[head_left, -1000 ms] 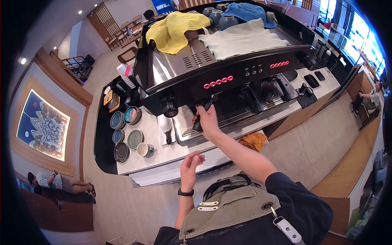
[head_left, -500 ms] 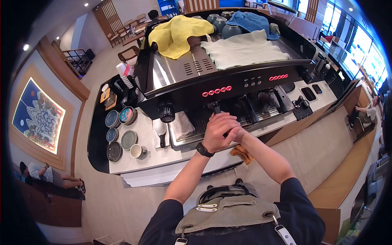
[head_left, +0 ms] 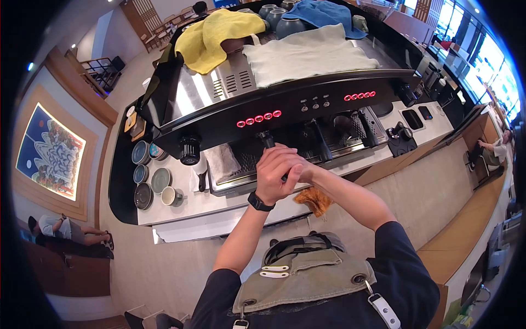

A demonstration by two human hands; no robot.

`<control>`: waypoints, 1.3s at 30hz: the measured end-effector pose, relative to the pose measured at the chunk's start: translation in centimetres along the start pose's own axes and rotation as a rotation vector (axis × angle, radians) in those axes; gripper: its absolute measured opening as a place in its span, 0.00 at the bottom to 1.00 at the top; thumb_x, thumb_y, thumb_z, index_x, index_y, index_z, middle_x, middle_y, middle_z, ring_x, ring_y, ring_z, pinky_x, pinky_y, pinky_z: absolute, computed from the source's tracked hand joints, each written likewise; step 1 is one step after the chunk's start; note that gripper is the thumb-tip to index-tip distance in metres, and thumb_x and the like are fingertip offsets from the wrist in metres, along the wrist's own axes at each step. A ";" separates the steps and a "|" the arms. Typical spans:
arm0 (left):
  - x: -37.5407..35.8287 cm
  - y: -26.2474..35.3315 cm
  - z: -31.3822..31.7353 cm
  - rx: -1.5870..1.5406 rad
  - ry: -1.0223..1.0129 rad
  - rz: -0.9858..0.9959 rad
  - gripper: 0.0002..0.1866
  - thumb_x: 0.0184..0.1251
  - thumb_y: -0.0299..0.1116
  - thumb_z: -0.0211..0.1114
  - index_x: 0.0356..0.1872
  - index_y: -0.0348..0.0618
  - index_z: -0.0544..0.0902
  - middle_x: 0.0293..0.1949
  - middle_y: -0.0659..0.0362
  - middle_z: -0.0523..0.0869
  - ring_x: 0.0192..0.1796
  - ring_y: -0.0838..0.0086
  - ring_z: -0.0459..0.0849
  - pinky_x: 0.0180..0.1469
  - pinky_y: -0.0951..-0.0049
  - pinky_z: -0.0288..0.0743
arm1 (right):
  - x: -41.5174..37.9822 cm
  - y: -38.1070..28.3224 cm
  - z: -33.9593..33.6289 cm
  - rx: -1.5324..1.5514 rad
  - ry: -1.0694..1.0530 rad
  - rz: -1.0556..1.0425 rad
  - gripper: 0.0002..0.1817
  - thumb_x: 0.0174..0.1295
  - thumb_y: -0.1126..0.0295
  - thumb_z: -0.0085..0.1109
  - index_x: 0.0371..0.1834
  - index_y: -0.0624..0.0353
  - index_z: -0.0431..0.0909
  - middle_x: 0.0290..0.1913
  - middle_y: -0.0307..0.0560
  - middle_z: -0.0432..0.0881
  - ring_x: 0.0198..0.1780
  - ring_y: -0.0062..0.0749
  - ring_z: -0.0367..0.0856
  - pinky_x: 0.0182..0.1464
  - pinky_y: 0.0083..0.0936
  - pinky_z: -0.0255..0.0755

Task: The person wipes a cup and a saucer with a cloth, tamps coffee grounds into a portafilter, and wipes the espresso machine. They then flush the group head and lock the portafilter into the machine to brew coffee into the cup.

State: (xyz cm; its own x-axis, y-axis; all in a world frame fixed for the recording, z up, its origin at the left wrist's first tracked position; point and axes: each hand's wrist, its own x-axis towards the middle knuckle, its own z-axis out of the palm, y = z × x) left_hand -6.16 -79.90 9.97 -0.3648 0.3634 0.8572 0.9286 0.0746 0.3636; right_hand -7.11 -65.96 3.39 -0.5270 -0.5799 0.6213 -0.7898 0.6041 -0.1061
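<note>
Both my hands are clasped together around the black portafilter handle (head_left: 268, 141) that sticks out from the left group of the black espresso machine (head_left: 285, 98). My left hand (head_left: 275, 174), with a black watch on the wrist, wraps over the top. My right hand (head_left: 301, 172) lies under and beside it, mostly covered. Only the handle's far end shows above my fingers, just below the row of red lit buttons (head_left: 257, 119).
Yellow (head_left: 211, 35), pale green (head_left: 304, 55) and blue cloths lie on the machine's top with cups. Saucers (head_left: 144, 172) and a mug (head_left: 171, 196) sit at the counter's left. An orange rag (head_left: 312, 198) hangs at the counter edge. People sit far left and far right.
A second ago only my right hand gripped the handle and my left hovered near my chest. The left hand rose and closed over the right; my view has shifted closer.
</note>
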 end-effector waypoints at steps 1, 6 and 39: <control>0.0 0.0 0.2 0.011 0.008 -0.007 0.06 0.65 0.32 0.69 0.30 0.43 0.89 0.34 0.58 0.92 0.47 0.61 0.91 0.55 0.62 0.81 | -0.1 0.3 -0.1 -0.006 0.004 -0.022 0.09 0.77 0.65 0.53 0.51 0.56 0.79 0.41 0.42 0.84 0.42 0.24 0.84 0.44 0.24 0.81; 0.1 0.2 0.7 0.031 0.026 -0.010 0.06 0.65 0.32 0.69 0.30 0.43 0.89 0.35 0.58 0.92 0.47 0.61 0.91 0.54 0.62 0.81 | -0.4 1.0 -0.4 -0.020 0.029 -0.109 0.09 0.78 0.66 0.54 0.53 0.56 0.78 0.44 0.42 0.84 0.46 0.24 0.85 0.47 0.24 0.81; -6.4 -0.2 -8.7 0.262 0.185 -0.180 0.16 0.68 0.21 0.72 0.56 0.43 0.88 0.55 0.49 0.91 0.58 0.59 0.91 0.62 0.66 0.85 | -7.7 -7.0 -2.0 1.982 0.062 0.998 0.22 0.73 0.63 0.66 0.64 0.61 0.76 0.44 0.47 0.84 0.35 0.27 0.82 0.33 0.20 0.76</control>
State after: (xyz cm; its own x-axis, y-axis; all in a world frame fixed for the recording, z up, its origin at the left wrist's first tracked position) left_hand -4.60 -90.29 7.63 -0.5079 0.1505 0.8482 0.8256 0.3662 0.4293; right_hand 3.07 -64.64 0.90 -0.8651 -0.4903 -0.1060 0.4147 -0.5799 -0.7012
